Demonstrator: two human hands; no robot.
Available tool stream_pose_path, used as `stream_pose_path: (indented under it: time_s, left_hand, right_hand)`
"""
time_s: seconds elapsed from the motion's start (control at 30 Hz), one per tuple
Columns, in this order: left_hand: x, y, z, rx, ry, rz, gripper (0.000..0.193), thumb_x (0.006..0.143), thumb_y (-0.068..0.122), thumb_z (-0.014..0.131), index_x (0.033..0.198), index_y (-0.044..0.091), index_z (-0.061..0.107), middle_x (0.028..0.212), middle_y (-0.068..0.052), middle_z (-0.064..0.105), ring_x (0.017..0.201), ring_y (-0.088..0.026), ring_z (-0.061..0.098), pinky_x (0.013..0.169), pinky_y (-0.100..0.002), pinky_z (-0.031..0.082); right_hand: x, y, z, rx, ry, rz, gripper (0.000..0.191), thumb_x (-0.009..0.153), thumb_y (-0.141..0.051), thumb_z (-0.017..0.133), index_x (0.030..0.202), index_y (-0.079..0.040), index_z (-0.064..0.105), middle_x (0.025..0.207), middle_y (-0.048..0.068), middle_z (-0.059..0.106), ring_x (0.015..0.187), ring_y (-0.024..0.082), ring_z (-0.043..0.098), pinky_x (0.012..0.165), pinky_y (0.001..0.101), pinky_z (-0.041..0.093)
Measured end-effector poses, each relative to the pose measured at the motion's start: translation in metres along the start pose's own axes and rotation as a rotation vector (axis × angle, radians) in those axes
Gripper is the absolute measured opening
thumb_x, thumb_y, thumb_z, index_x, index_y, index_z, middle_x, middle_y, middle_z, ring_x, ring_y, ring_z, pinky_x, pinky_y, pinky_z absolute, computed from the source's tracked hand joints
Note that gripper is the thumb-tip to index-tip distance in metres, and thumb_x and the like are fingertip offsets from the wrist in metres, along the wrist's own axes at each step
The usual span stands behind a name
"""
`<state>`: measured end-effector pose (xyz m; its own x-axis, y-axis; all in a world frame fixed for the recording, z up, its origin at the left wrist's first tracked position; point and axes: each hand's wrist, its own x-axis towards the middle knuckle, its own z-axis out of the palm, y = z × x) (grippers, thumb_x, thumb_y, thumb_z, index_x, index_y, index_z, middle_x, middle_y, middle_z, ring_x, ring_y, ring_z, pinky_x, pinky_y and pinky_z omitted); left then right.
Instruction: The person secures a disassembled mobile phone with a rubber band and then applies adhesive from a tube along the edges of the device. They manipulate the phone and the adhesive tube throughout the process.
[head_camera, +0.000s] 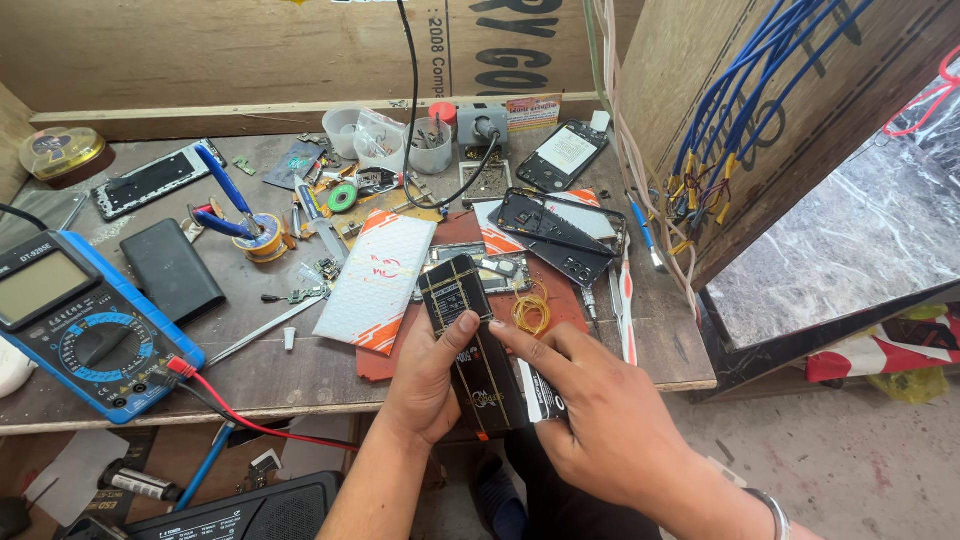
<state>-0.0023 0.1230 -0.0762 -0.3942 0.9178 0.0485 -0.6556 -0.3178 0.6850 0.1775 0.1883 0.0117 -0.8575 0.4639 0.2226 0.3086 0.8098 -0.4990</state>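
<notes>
My left hand grips a long black flat package with gold print, thumb pressed on its face, just in front of the workbench edge. My right hand pinches the package's right edge with the fingertips and also holds a small black-and-white card against it. Beyond the package, on a red mat, lie an open phone body and a coil of yellow wire. A white padded envelope with orange corners lies to the left of the package.
A blue multimeter with red and black leads sits at the left, next to a black phone. Blue-handled pliers, a solder reel, plastic cups, phone frames and a phone crowd the wooden bench. Blue wires hang at the right.
</notes>
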Motion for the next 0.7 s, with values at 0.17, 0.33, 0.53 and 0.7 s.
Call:
stream_pose_path:
  time_s: [0.17,0.33,0.53,0.7]
  left_hand:
    - [-0.001,-0.004,-0.008,-0.045,-0.040,-0.007,0.039,0.095,0.017,0.074,0.125,0.004,0.054,0.102,-0.006,0.068,0.089,-0.016,0.070,0.075,-0.032,0.061]
    - [0.001,-0.005,-0.012,-0.059,-0.022,-0.024,0.040,0.091,0.015,0.074,0.123,0.006,0.053,0.096,-0.009,0.068,0.084,-0.019,0.071,0.072,-0.035,0.063]
    - [0.000,-0.004,-0.010,-0.095,-0.062,-0.005,0.045,0.089,0.009,0.075,0.127,0.004,0.052,0.102,-0.008,0.068,0.088,-0.018,0.071,0.076,-0.034,0.062]
    - [0.000,-0.006,-0.012,-0.088,-0.038,-0.007,0.046,0.084,0.007,0.074,0.125,0.007,0.053,0.100,-0.008,0.069,0.087,-0.018,0.073,0.077,-0.033,0.063]
  right_hand:
    - [-0.005,0.002,0.004,0.065,-0.049,0.044,0.095,0.065,-0.004,0.063,0.156,-0.025,0.047,0.102,0.012,0.058,0.093,0.036,0.063,0.077,0.0481,0.052]
    - [-0.008,0.016,-0.005,0.273,0.032,-0.015,0.062,0.066,0.001,0.054,0.125,-0.015,0.067,0.112,0.011,0.065,0.111,0.030,0.064,0.097,0.0393,0.050]
    - [0.007,0.020,-0.004,0.454,0.091,-0.052,0.074,0.068,0.003,0.048,0.139,-0.009,0.063,0.116,0.013,0.065,0.115,0.027,0.061,0.104,0.0371,0.046]
    - [0.010,0.012,0.009,0.410,0.093,-0.086,0.070,0.066,0.003,0.050,0.134,-0.006,0.063,0.123,0.015,0.065,0.120,0.030,0.065,0.106,0.0396,0.047]
